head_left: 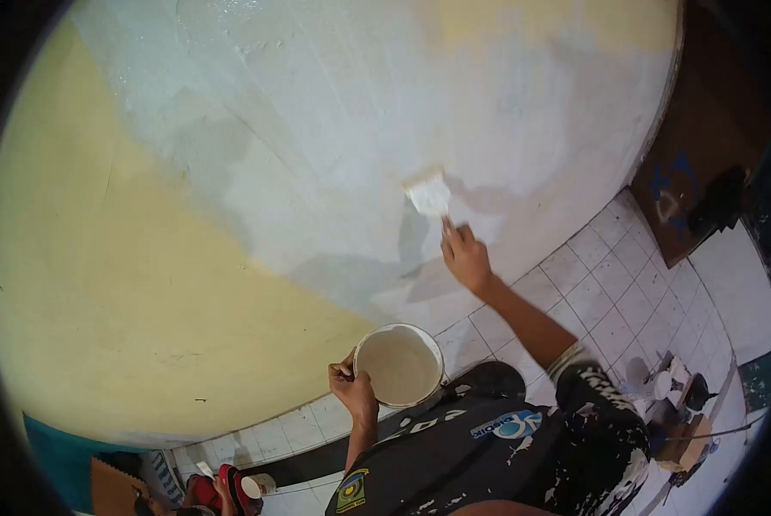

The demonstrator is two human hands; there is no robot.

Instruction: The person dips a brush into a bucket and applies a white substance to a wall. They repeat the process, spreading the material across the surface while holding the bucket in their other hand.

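grips brush [428, 196] handle in right hand [467, 258], light, soft-bristled | clasps paint pot [402, 328] rim in left hand [353, 391], likely heavy, spillable

Right hand [467, 256] outstretched, left hand [353, 391] clenched

The brush [428, 193] rests against the wall [230, 172], just above the right hand [467, 256] that holds its handle. Lower and to the left, the left hand [353, 391] grips the left rim of the pail [400, 365]. The tiled floor [600, 284] runs along the wall's foot. Small clutter [682, 396] lies on it at far right, and a cup [258, 486] at lower left.
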